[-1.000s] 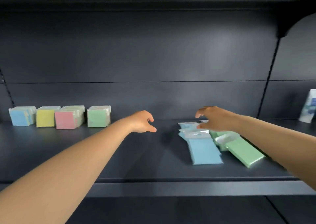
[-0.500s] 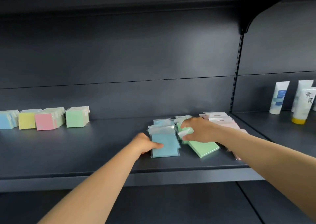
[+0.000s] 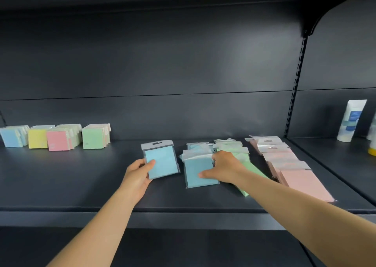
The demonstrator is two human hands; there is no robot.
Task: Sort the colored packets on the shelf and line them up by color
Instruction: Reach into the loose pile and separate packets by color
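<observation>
- The left hand (image 3: 139, 173) held a single blue packet (image 3: 161, 160) pinched at its near left corner, thumb on the face, the packet tilted up off the shelf (image 3: 61, 185) with its hang-tab end pointing far.
- The right hand (image 3: 222, 168) lay on the blue pile (image 3: 198, 171), thumb pressed on the top packet's face and fingers curled over its right edge; whether it had a true grip or only a hold-down, I could not tell.
- The key relation: the lifted packet sat just left of the blue pile, its long axis running near to far, parallel to the pile.
- Right of the blue pile lay the green packets (image 3: 234, 147), partly under the right forearm, and further right the pink packets (image 3: 295, 175) fanned out from far to near.
- Far left on the shelf stood the small sorted stacks (image 3: 55, 138), well apart from both hands, blue, yellow, pink and green side by side.
- My read: the left hand was the nearer one for anything going leftward, so that blue packet looked set to start or square up a blue line on that side.
- Risk as I judged it: slick wrappers, and a one-corner pinch could let the packet swing.
- White tubes (image 3: 351, 120) stood in the next bay on the right.
</observation>
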